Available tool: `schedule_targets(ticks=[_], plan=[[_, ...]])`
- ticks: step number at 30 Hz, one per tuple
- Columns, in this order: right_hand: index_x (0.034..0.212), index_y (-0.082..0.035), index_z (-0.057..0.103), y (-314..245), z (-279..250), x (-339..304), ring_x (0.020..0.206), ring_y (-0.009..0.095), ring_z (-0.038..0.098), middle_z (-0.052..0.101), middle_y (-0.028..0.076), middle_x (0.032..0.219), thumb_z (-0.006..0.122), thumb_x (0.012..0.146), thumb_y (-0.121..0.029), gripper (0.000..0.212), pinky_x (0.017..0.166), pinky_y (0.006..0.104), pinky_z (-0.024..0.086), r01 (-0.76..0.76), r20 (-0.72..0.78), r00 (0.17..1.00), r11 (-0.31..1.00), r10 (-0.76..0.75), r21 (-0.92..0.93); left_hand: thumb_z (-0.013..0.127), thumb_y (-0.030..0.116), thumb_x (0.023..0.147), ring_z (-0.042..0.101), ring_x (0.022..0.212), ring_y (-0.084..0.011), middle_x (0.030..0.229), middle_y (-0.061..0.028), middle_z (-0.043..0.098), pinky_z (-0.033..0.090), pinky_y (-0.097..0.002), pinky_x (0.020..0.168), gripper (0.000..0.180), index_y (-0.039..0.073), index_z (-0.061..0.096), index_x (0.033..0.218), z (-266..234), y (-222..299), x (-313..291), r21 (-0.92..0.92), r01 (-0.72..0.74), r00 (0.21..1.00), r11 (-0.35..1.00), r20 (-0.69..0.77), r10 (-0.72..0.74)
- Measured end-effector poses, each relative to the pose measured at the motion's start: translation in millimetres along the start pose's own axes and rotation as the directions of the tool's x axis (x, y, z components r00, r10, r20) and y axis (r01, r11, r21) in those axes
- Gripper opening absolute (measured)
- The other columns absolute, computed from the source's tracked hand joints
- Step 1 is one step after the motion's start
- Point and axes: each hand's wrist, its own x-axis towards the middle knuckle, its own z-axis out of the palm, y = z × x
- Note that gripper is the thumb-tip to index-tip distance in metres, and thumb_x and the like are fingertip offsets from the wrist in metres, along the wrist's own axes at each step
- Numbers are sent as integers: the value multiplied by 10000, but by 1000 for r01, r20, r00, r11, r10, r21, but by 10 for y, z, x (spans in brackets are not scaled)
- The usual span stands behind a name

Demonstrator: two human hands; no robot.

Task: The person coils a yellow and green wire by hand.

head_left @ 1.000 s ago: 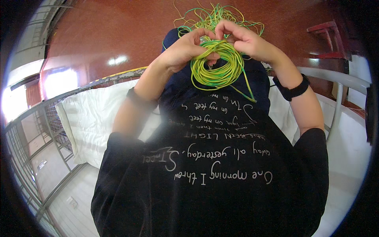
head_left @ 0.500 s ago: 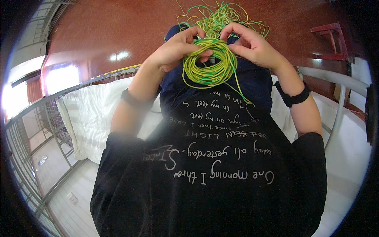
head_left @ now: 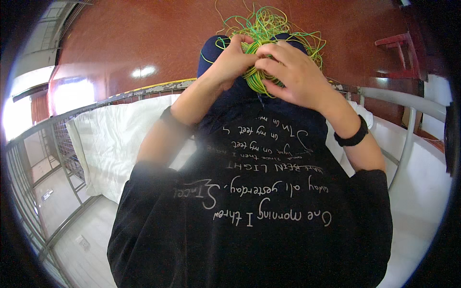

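Note:
A coil of yellow-green wire (head_left: pixel 258 85) is held over my lap, tilted and partly covered by my fingers. My left hand (head_left: pixel 233 60) grips the coil's left side, thumb and fingers closed on the strands. Across its right side lies my right hand (head_left: pixel 300 74), its fingers curled around the loops. Just beyond both hands spreads a loose tangle of the same yellow-green wire (head_left: pixel 271 21), with stray strands reaching out to left and right. The spot where the coil meets the tangle is hidden behind my hands.
Metal bed rails (head_left: pixel 406 97) curve past on the right, and a grey metal frame (head_left: pixel 43 158) stands at the left. White bedding (head_left: pixel 103 144) lies beside me. A dark red wooden stool (head_left: pixel 401 53) is on the reddish-brown floor (head_left: pixel 120 43) at the far right.
My right hand has moved left and down over the coil, now wrapping its right side. The coil has turned from facing up to tilted, and its hanging wire end no longer shows.

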Motion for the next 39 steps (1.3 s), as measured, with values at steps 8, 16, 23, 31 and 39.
schedule_targets(ticks=[8,16,23,31,39], plan=[[1017,-106,595,-2,53,-25,898,261,560,522,87,1058,662,695,-85,330,749,370,482,-43,-4,999,998,43,-44,670,74,768,620,835,-200,983,-155,591,517,-301,637,668,29,254,1289,38,-97,9,-293,119,991,949,-21,-131],[941,-89,582,-18,78,-32,898,264,545,514,88,1050,646,696,-103,253,750,386,462,-48,19,999,994,50,-98,700,73,759,617,846,-213,1004,-139,568,518,-322,614,705,66,235,1289,104,-91,-5,-376,164,981,912,-37,-191],[811,-89,569,-64,83,-50,868,247,509,481,70,929,667,736,-206,170,728,365,441,-79,61,994,988,88,-135,661,48,779,625,811,-219,963,-149,576,521,-338,676,681,8,224,1300,140,-32,-11,-333,45,995,942,-69,-72],[798,-133,583,-1,73,-228,842,216,509,481,35,838,673,735,-235,150,682,341,406,-27,148,987,980,57,-198,659,25,747,603,774,-184,898,-117,573,513,-292,686,604,-17,308,1237,4,-79,42,-218,25,997,976,-69,-41],[893,-113,570,556,-1,-784,816,247,552,525,63,804,651,778,-247,194,722,376,398,-241,294,886,898,359,-369,642,37,767,606,771,-104,998,-83,590,509,-216,649,578,30,392,1289,-700,275,-159,119,-25,992,993,126,10]])
